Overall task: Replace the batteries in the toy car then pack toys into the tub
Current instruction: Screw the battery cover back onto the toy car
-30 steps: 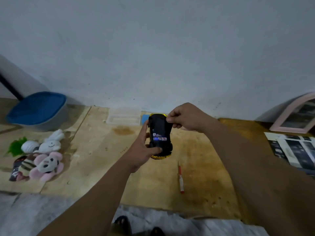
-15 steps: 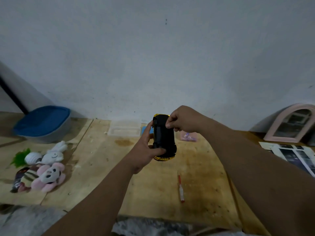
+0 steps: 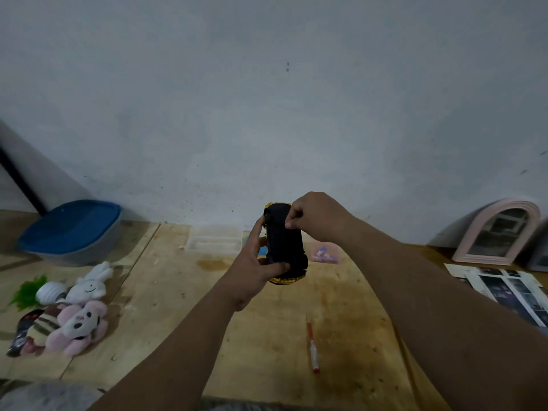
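The toy car point(image 3: 284, 244) is held upside down above the wooden table, its black underside facing me and yellow body showing at both ends. My left hand point(image 3: 255, 268) wraps its lower left side, thumb across the underside. My right hand point(image 3: 317, 215) pinches the car's top right corner with closed fingers. A red and white screwdriver point(image 3: 312, 348) lies on the table below the car. The grey tub with a blue lid point(image 3: 71, 229) stands at the far left by the wall. Plush toys point(image 3: 74, 321) lie in a heap at the left.
A clear plastic tray point(image 3: 215, 240) sits by the wall behind the car. A small pink bag point(image 3: 325, 253) lies right of the car. A pink arched frame point(image 3: 498, 232) leans on the wall at right, with printed sheets point(image 3: 510, 289) before it.
The coloured patch seen on the car's underside a second ago is covered; the underside now looks plain black. My view has tilted up, so the hands and car sit lower in frame.
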